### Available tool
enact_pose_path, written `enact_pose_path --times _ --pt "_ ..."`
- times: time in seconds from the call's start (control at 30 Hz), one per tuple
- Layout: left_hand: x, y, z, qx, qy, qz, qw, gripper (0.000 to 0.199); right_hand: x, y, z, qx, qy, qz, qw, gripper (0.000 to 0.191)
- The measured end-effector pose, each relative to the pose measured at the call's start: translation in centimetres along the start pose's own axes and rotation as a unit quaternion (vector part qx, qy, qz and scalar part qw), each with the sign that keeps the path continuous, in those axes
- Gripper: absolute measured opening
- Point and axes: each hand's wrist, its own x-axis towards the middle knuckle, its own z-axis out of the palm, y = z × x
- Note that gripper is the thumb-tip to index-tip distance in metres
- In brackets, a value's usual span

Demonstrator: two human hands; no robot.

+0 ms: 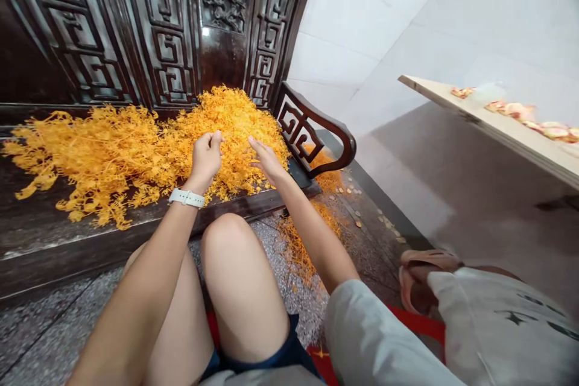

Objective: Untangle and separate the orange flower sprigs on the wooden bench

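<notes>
A large heap of thin, branching orange pieces (126, 151), seemingly plastic, covers the seat of a dark wooden bench (54, 241). Over the heap's front part is my left hand (207, 158), a pale watch band on its wrist. Its fingers are curled with the thumb against them; whatever they may hold is too small to make out. A short gap to the right, my right hand (268, 161) has its fingers stretched out and apart, with nothing visible in them. Orange pieces lie just behind and below both hands.
The bench has a carved back (167, 30) and a curved armrest (335, 139) at right. More orange pieces (301, 247) are scattered on the speckled floor. A wooden board (488, 120) at right bears pinkish items. Pink footwear (414, 277) and printed grey cloth (497, 325) are lower right.
</notes>
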Motion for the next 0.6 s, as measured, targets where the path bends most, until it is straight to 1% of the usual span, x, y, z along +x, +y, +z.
enact_pose_path --times 0.07,0.1,0.13,0.17,0.23,0.3,0.33,0.4,0.47,0.53,0.6 --pt "0.3 0.0 0.0 -0.035 0.025 -0.020 0.999 0.050 0.0 1.3 -0.1 -0.025 -0.034 -0.014 0.999 0.032" --pt "0.4 0.0 -0.1 -0.047 0.030 -0.031 0.998 0.053 0.1 1.7 -0.1 -0.018 -0.040 -0.022 0.999 0.031" --pt "0.4 0.1 -0.2 -0.055 0.022 -0.043 0.997 0.056 0.3 2.0 -0.2 -0.005 -0.038 -0.031 0.999 0.030" --pt "0.3 0.2 -0.3 -0.061 0.004 -0.054 0.997 0.059 0.5 2.2 -0.2 0.006 -0.027 -0.041 0.999 0.031" --pt "0.0 0.5 -0.3 -0.068 -0.053 -0.065 0.994 0.062 1.0 2.4 -0.1 0.013 0.009 -0.068 0.998 0.035" --pt "-0.5 0.7 0.0 -0.067 -0.100 -0.043 0.992 0.066 1.4 2.5 0.5 -0.027 0.036 -0.098 0.994 0.040" --pt "-0.6 0.7 0.1 -0.061 -0.105 -0.024 0.992 0.068 1.5 2.6 0.9 -0.062 0.040 -0.111 0.991 0.045" --pt "-0.7 0.5 0.3 -0.045 -0.080 0.021 0.996 0.068 1.6 2.8 1.9 -0.129 0.038 -0.129 0.982 0.055" --pt "-0.3 0.3 0.2 -0.043 -0.031 0.054 0.997 0.064 1.4 3.2 2.6 -0.172 0.028 -0.148 0.974 0.064" --pt "0.4 0.0 -0.3 -0.055 0.014 0.068 0.996 0.061 1.3 3.7 3.0 -0.196 0.014 -0.170 0.966 0.068" --pt "1.1 -0.2 -0.9 -0.062 0.047 0.069 0.995 0.059 1.2 4.2 3.3 -0.216 -0.012 -0.190 0.958 0.070"
